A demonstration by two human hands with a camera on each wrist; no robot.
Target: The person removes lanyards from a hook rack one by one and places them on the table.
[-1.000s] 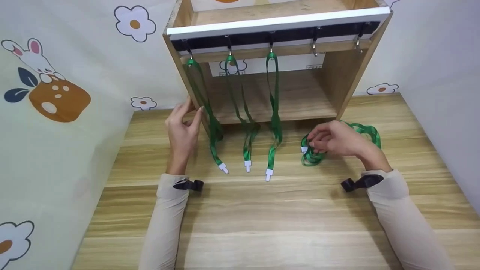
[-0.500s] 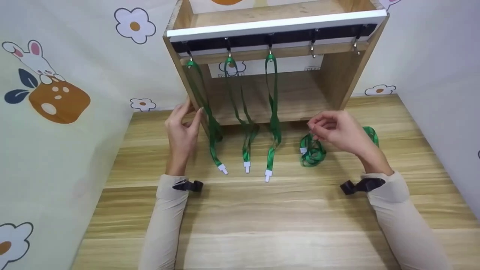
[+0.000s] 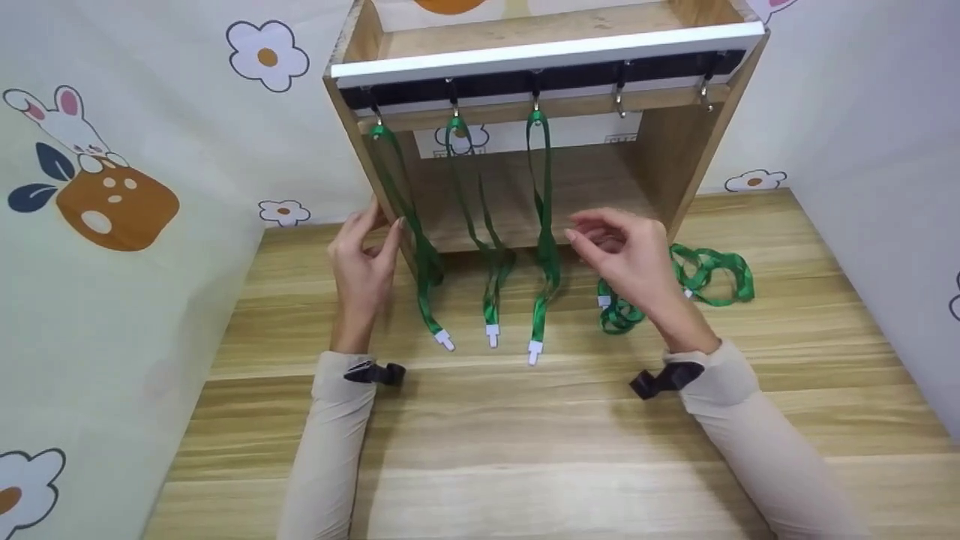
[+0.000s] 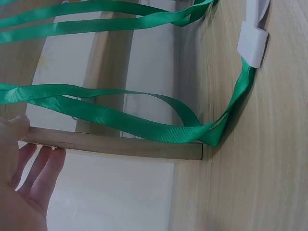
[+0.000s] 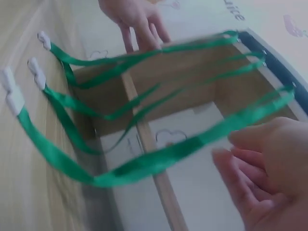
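Observation:
Three green lanyards hang from the left, second and middle hooks of the wooden rack (image 3: 697, 161); the left lanyard (image 3: 426, 251), the second (image 3: 491, 277) and the middle one (image 3: 547, 255) end in white clips near the tabletop. My left hand (image 3: 361, 262) grips the rack's left side panel, thumb in front and fingers behind, as the left wrist view shows on the panel (image 4: 115, 146). Just right of the middle lanyard, my right hand (image 3: 630, 259) is raised with bent fingers, thumb and forefinger apart, holding nothing. In the right wrist view this hand (image 5: 269, 168) is beside the lanyard (image 5: 192, 144).
One coiled green lanyard (image 3: 621, 318) lies on the table under my right forearm, and another (image 3: 739, 277) lies to its right. The two right hooks (image 3: 619, 101) hold nothing. Patterned cloth walls (image 3: 135, 315) stand at the left, back and right.
My right hand has lifted off the coiled lanyard and moved left towards the middle hanging one. The left hand stays on the side panel. The head view has shifted slightly.

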